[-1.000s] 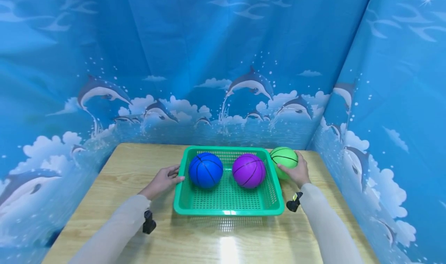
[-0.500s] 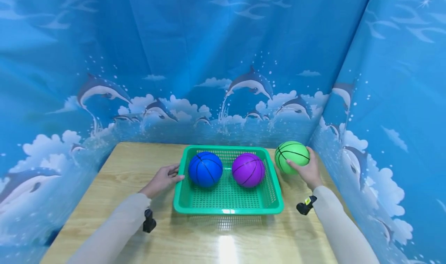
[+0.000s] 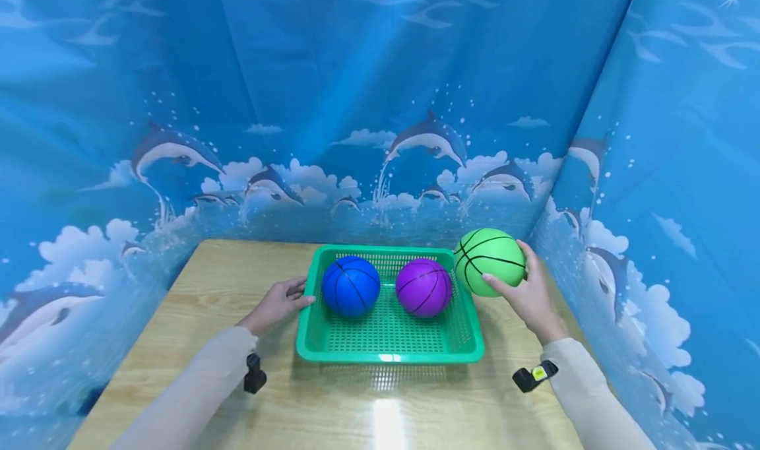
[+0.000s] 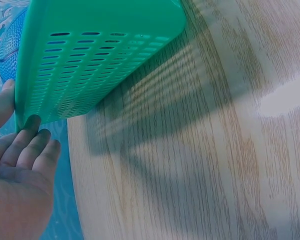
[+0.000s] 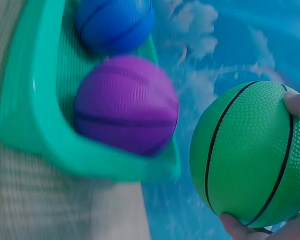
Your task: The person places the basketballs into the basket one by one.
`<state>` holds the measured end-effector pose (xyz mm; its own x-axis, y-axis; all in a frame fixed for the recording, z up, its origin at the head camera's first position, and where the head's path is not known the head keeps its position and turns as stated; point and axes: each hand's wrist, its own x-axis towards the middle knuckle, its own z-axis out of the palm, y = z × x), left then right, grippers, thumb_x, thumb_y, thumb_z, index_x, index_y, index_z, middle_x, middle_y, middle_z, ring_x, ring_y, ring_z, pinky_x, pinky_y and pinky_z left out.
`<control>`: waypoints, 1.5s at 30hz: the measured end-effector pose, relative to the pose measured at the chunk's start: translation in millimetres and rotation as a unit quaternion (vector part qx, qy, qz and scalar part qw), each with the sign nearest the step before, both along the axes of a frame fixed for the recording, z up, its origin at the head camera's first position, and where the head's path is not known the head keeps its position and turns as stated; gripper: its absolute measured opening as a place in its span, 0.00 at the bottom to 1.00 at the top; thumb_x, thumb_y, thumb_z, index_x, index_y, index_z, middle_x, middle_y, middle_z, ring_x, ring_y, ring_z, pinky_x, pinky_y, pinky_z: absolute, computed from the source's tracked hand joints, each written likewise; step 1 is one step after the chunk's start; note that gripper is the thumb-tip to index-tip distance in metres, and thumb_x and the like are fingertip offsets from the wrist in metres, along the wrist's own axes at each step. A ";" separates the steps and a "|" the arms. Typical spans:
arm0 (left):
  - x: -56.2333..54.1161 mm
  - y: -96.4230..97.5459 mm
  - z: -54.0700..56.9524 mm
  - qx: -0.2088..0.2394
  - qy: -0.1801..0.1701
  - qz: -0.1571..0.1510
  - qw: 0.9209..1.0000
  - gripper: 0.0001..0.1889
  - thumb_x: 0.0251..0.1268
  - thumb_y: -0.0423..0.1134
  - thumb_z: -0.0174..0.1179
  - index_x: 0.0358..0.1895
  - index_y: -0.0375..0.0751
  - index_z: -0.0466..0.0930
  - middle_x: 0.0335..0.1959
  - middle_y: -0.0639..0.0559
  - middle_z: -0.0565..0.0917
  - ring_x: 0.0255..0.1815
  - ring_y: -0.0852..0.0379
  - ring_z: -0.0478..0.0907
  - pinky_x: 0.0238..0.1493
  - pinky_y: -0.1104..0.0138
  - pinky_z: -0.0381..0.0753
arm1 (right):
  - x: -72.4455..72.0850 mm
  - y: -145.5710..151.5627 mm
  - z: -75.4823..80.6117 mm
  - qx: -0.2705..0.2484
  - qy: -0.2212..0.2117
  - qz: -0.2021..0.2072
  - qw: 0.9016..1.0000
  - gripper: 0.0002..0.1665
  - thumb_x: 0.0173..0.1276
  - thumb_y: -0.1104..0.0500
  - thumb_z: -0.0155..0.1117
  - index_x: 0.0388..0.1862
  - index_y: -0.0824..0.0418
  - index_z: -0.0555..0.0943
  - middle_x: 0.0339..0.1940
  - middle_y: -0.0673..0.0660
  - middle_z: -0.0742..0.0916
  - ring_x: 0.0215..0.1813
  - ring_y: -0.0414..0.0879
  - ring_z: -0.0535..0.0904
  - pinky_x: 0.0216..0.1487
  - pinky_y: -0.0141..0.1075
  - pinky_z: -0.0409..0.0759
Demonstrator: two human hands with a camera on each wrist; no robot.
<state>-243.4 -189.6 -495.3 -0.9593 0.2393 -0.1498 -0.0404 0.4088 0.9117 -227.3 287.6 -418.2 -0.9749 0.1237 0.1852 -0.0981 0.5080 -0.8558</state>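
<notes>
My right hand (image 3: 530,298) grips a small green basketball (image 3: 488,260) between thumb and fingers, up at the far right corner of a green plastic basket (image 3: 388,357). In the right wrist view the green ball (image 5: 250,155) hangs beside the basket, apart from the purple ball. My left hand (image 3: 278,307) holds the basket's left rim, thumb over the edge and fingers against the outer side, as the left wrist view also shows with the basket wall (image 4: 90,55). Inside the basket lie a blue basketball (image 3: 350,286) on the left and a purple basketball (image 3: 424,288) on the right.
The basket stands on a light wooden table (image 3: 196,298). A blue dolphin-print cloth (image 3: 356,107) hangs behind the table and along its right side. A small black device (image 3: 254,374) sits at the left wrist, another black device (image 3: 534,375) at the right.
My right hand has lifted the green ball from beside the basket, first to the right, then up and back left to the basket's corner. The left hand and basket stay put.
</notes>
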 end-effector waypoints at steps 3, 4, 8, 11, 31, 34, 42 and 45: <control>-0.1 0.4 1.5 -0.001 0.002 0.000 1.000 0.36 0.70 0.40 0.57 0.74 0.30 0.51 0.70 0.29 0.62 0.70 0.35 0.60 0.66 0.50 0.68 | 8.8 -13.1 7.0 -0.007 0.001 0.018 1.000 0.59 0.56 0.47 0.74 0.78 0.39 0.46 0.75 0.64 0.56 0.64 0.69 0.64 0.46 0.57 0.82; 0.1 0.8 2.3 0.002 0.000 0.002 1.000 0.36 0.70 0.40 0.57 0.74 0.30 0.51 0.70 0.29 0.62 0.70 0.35 0.60 0.66 0.49 0.68 | 12.7 -19.0 12.1 -0.010 -0.001 0.023 1.000 0.59 0.56 0.48 0.74 0.78 0.40 0.47 0.75 0.65 0.57 0.64 0.69 0.64 0.45 0.56 0.83; -0.6 0.9 4.0 0.004 0.000 0.002 1.000 0.36 0.71 0.41 0.56 0.74 0.30 0.51 0.70 0.29 0.62 0.70 0.34 0.60 0.66 0.49 0.68 | 20.9 -38.0 21.0 -0.011 0.001 0.041 0.999 0.59 0.56 0.48 0.75 0.78 0.37 0.48 0.76 0.61 0.55 0.65 0.68 0.64 0.46 0.56 0.83; -2.3 0.7 2.5 0.003 -0.005 0.009 1.000 0.36 0.70 0.41 0.57 0.74 0.31 0.51 0.70 0.30 0.62 0.70 0.35 0.60 0.66 0.50 0.68 | 24.1 -50.4 20.3 -0.007 0.005 0.050 0.999 0.58 0.55 0.47 0.75 0.77 0.36 0.49 0.77 0.57 0.55 0.65 0.65 0.64 0.47 0.56 0.82; -0.8 3.7 0.5 0.005 0.001 0.001 1.000 0.36 0.70 0.41 0.57 0.74 0.30 0.52 0.69 0.28 0.63 0.70 0.34 0.60 0.65 0.49 0.70 | 59.5 -137.3 -33.6 -0.010 -0.030 0.094 0.995 0.60 0.45 0.45 0.81 0.74 0.37 0.56 0.72 0.58 0.65 0.64 0.64 0.69 0.49 0.55 0.82; -0.6 4.1 0.3 0.003 -0.003 0.003 1.000 0.36 0.70 0.42 0.57 0.74 0.30 0.52 0.69 0.28 0.62 0.70 0.34 0.60 0.65 0.49 0.69 | 61.2 -141.8 -44.3 -0.004 -0.039 0.090 0.995 0.60 0.44 0.44 0.81 0.74 0.39 0.57 0.71 0.59 0.65 0.63 0.64 0.70 0.49 0.55 0.82; -1.9 1.8 -2.5 0.010 -0.004 0.003 1.000 0.36 0.70 0.41 0.57 0.74 0.32 0.52 0.70 0.31 0.62 0.70 0.35 0.61 0.65 0.50 0.70 | 57.9 -147.6 -68.2 0.042 0.005 0.122 0.992 0.62 0.45 0.44 0.80 0.76 0.45 0.56 0.74 0.56 0.62 0.68 0.62 0.66 0.55 0.58 0.77; -1.5 0.0 -2.2 0.006 0.000 0.001 1.000 0.35 0.70 0.41 0.57 0.74 0.32 0.52 0.70 0.30 0.62 0.70 0.35 0.60 0.65 0.50 0.70 | 57.1 -151.0 -70.2 0.051 0.022 0.133 0.990 0.62 0.45 0.45 0.80 0.76 0.47 0.56 0.74 0.57 0.61 0.68 0.62 0.65 0.56 0.59 0.76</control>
